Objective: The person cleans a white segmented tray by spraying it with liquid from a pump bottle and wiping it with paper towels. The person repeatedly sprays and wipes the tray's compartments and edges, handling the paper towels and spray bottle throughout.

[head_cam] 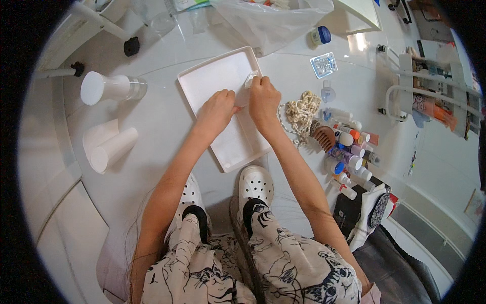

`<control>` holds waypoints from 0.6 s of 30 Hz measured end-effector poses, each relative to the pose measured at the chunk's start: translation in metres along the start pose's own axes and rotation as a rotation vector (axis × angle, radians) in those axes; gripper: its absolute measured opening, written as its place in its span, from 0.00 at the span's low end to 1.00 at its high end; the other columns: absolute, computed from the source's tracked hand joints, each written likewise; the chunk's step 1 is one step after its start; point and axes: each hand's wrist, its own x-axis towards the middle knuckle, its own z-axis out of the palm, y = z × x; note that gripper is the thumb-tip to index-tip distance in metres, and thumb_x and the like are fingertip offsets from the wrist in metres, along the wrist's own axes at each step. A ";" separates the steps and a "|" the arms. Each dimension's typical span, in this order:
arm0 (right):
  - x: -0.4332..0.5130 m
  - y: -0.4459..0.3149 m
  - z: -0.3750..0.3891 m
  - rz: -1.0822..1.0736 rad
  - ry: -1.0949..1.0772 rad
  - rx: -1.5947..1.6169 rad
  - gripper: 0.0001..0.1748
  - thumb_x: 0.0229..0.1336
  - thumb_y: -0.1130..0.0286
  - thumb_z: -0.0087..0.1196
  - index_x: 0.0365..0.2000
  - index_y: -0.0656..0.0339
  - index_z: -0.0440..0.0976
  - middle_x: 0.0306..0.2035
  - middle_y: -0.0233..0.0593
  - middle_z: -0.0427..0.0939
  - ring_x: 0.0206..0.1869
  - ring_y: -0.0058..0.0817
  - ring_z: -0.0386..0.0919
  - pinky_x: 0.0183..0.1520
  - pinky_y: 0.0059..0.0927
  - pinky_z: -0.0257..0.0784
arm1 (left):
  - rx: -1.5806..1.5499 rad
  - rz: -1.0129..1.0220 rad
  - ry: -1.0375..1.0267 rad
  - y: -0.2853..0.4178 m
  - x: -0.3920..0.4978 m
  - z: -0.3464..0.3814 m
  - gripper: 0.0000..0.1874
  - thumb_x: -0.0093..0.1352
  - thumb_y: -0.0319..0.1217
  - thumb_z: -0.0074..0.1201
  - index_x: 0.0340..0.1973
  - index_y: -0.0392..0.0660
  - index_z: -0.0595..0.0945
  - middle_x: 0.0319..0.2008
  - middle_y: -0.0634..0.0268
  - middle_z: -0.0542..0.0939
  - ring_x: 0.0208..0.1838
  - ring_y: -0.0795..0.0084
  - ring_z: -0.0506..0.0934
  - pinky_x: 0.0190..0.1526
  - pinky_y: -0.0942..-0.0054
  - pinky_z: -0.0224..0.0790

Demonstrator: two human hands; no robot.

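Note:
Over a shallow white rectangular tray [216,79] on the floor, both my hands are close together. My right hand [264,102] is closed on a thin white sheet, seemingly a paper towel [251,79], whose crumpled end sticks up past the fingers. The sheet spans the small gap to my left hand [217,111], whose curled fingers and thumb pinch its other side. Most of the tray's inside is bare white, and my right wrist passes over its right edge.
Left are a paper towel roll [114,150] and a white-lidded clear container [114,88]. Right lie a cord bundle [303,112], wooden comb [324,137], several bottles [347,154], a clear case [324,65] and a blue-lidded jar [321,35]. A plastic bag [265,26] sits beyond the tray.

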 end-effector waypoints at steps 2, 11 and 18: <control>-0.001 -0.004 0.005 0.001 -0.019 -0.066 0.08 0.42 0.80 0.60 0.28 0.65 0.74 0.32 0.45 0.75 0.32 0.38 0.81 0.28 0.34 0.77 | -0.003 -0.003 -0.005 -0.002 0.000 0.000 0.14 0.63 0.32 0.63 0.34 0.36 0.76 0.37 0.53 0.79 0.45 0.55 0.79 0.45 0.61 0.76; 0.010 -0.027 -0.037 0.205 -0.240 -0.095 0.03 0.46 0.77 0.61 0.25 0.62 0.77 0.31 0.50 0.78 0.34 0.45 0.82 0.33 0.40 0.79 | -0.008 -0.039 -0.015 -0.004 0.002 0.002 0.14 0.64 0.31 0.62 0.35 0.33 0.76 0.37 0.49 0.78 0.45 0.51 0.78 0.47 0.59 0.75; 0.027 0.041 -0.063 0.275 -0.244 0.352 0.09 0.48 0.75 0.60 0.29 0.73 0.80 0.25 0.50 0.82 0.23 0.37 0.80 0.29 0.32 0.73 | -0.036 0.009 0.037 -0.011 0.001 0.008 0.19 0.63 0.36 0.63 0.33 0.33 0.74 0.35 0.46 0.77 0.42 0.48 0.77 0.44 0.57 0.72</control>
